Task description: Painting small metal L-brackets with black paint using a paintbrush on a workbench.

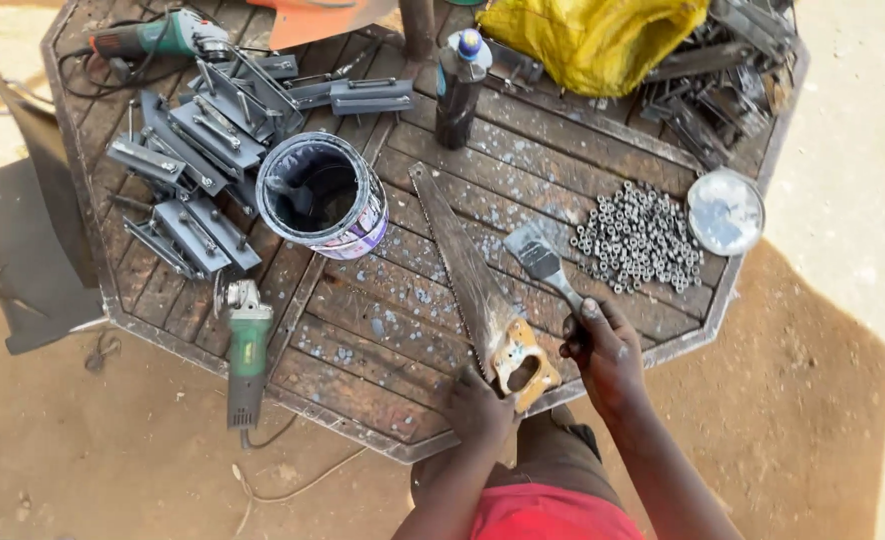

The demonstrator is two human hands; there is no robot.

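The right hand (pixel 603 350) is closed around the handle of a brush (pixel 543 262), whose grey bristles point away from the person and lie over the table (pixel 383 330), just beside a heap of nuts (pixel 638 238). The left hand (pixel 478 405) rests near the table's near edge, fingers curled, touching the blade of a saw (pixel 473 285) just ahead of its wooden handle (whether it actually grips the blade cannot be told). The saw lies flat and diagonal, tip toward a paint can (pixel 323 195), which stands open with dark contents. A round lid (pixel 726 211) lies at the right of the nuts. A green grinder (pixel 248 350) overhangs the near-left edge; a second grinder (pixel 158 38) sits at the far-left corner. Grey metal brackets (pixel 198 160) are piled left of the can. A dark bottle (pixel 460 85) stands upright beyond the saw tip, with a yellow bag (pixel 593 40) behind it.
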